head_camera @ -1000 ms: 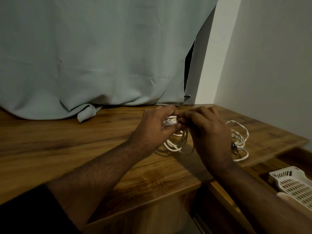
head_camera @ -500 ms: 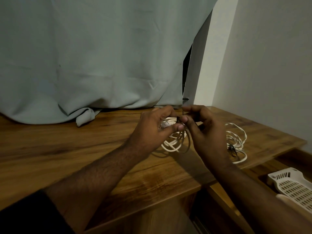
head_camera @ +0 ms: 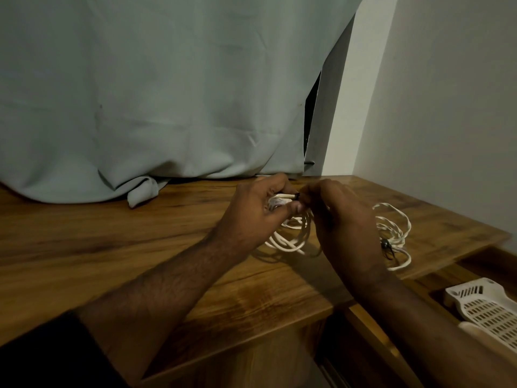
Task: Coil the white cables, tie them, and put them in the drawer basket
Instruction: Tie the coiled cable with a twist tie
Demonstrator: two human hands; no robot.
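Both forearms extend forward and converge, the left arm from lower left and the right arm from lower right. The left hand is curled, back toward the camera, thumb pressed toward the forefinger in a pinch. The right hand faces it, back upward and fingers curled inward, their tips meeting the left thumb and forefinger.

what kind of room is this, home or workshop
Most likely a room at home, perhaps a bedroom or study corner. A pale curtain hangs down onto a wooden desk top set against a plain wall, and an open drawer holds a white plastic basket.
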